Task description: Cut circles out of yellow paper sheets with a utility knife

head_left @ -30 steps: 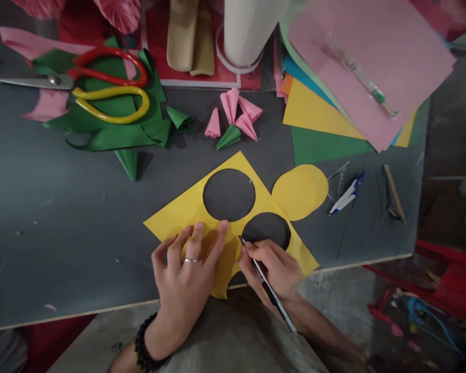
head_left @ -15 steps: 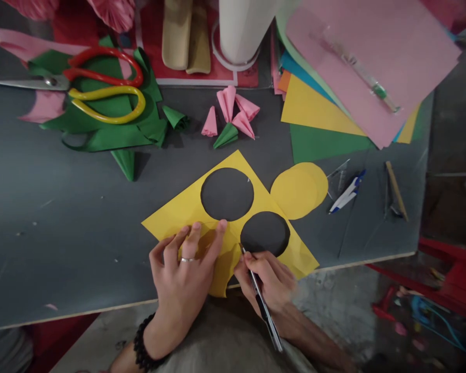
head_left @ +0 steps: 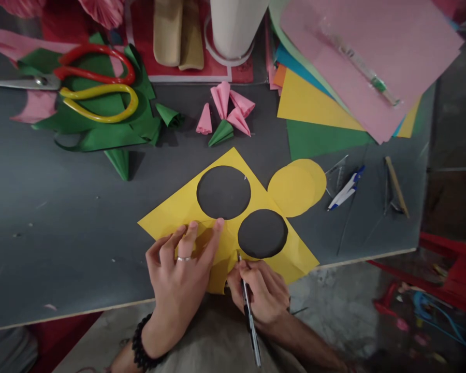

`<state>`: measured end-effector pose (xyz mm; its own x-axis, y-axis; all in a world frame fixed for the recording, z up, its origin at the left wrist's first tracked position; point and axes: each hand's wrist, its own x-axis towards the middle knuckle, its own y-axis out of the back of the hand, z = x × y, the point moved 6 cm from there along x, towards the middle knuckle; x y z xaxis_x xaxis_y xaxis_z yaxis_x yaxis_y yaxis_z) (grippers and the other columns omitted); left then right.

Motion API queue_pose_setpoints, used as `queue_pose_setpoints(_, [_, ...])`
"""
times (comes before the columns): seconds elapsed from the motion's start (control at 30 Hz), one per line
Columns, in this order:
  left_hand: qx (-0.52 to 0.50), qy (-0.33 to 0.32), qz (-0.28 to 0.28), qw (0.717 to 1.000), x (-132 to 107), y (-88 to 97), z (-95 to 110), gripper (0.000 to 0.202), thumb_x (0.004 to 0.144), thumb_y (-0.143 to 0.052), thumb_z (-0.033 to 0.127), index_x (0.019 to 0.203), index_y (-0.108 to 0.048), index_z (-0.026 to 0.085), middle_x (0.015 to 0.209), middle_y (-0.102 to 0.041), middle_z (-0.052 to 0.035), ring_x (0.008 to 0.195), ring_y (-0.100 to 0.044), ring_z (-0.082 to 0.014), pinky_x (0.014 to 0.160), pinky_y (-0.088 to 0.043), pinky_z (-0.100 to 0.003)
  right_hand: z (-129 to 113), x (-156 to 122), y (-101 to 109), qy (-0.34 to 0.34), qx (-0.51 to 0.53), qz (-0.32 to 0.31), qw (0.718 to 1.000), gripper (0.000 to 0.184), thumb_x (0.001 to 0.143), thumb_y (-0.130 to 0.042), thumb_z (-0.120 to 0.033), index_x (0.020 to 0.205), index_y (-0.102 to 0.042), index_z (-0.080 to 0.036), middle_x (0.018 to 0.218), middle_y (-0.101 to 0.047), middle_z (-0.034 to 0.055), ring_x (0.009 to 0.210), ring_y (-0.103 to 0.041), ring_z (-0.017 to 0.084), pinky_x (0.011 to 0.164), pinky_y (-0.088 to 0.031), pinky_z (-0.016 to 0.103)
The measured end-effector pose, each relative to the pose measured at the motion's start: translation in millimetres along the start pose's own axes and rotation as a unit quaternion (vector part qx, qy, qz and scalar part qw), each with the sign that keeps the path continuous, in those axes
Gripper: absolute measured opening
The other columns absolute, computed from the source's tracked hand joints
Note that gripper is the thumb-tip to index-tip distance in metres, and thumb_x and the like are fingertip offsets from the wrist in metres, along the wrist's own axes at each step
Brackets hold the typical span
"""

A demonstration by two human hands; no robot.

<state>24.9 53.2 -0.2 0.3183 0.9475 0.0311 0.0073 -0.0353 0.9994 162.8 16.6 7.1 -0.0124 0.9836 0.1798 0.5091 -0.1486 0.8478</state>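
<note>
A yellow paper sheet (head_left: 178,210) with two round holes cut out lies on the grey table (head_left: 62,217) near its front edge. My left hand (head_left: 178,274), with a ring and a dark bead bracelet, presses flat on a yellow paper disc (head_left: 221,248) laid over the sheet. My right hand (head_left: 262,292) grips a thin pen-like tool (head_left: 247,305), its tip touching the sheet at the disc's right edge, just left of the nearer hole. Cut yellow circles (head_left: 297,187) lie stacked to the right.
Red-and-yellow-handled scissors (head_left: 81,85) rest on green paper scraps at the back left. Small pink and green folded cones (head_left: 223,116) sit mid-table. Stacked coloured sheets (head_left: 353,62) fill the back right, beside a white cylinder (head_left: 235,26). A compass and blue-white pen (head_left: 345,189) lie right.
My right hand has slid down and left around the disc's edge with the tool, its shaft swinging more upright. The left hand has stayed pressed on the disc.
</note>
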Motion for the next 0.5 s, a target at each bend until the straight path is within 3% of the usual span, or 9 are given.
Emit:
queue_pose_setpoints(0.3, [0.008,0.003,-0.005,1.000,0.3,-0.3,0.7,0.069,0.081,-0.070,0.024,0.142,-0.044,0.045,0.128,-0.061,-0.0083,0.111,-0.056,-0.0303,0.086,-0.049,-0.048,-11.0,-8.7,-2.1,0.031,-0.044,-0.026,0.998,0.030,0.072,-0.063,-0.009,0.067,-0.039,-0.025,0.055,-0.058,-0.0073,0.045,-0.057,0.014,0.042,-0.039,0.030])
queue_pose_setpoints(0.4, [-0.001,0.006,-0.001,1.000,-0.7,0.0,-0.4,0.071,0.081,-0.070,0.023,0.142,-0.042,0.045,0.129,-0.060,-0.0080,0.112,-0.055,-0.0307,0.087,-0.048,-0.049,-12.0,-9.6,-1.0,0.046,-0.055,-0.003,0.997,0.032,0.071,-0.066,-0.008,0.065,-0.039,-0.024,0.053,-0.054,-0.0078,0.044,-0.053,0.011,0.044,-0.036,0.028])
queue_pose_setpoints(0.5, [-0.010,0.006,-0.005,1.000,-1.0,0.7,-0.5,0.070,0.082,-0.069,0.026,0.143,-0.042,0.044,0.129,-0.060,-0.0083,0.113,-0.055,-0.0310,0.088,-0.048,-0.049,-10.8,-8.1,4.9,0.058,0.002,0.036,0.998,0.025,0.069,-0.069,-0.006,0.071,-0.049,-0.022,0.057,-0.057,-0.0062,0.049,-0.056,0.010,0.047,-0.040,0.025])
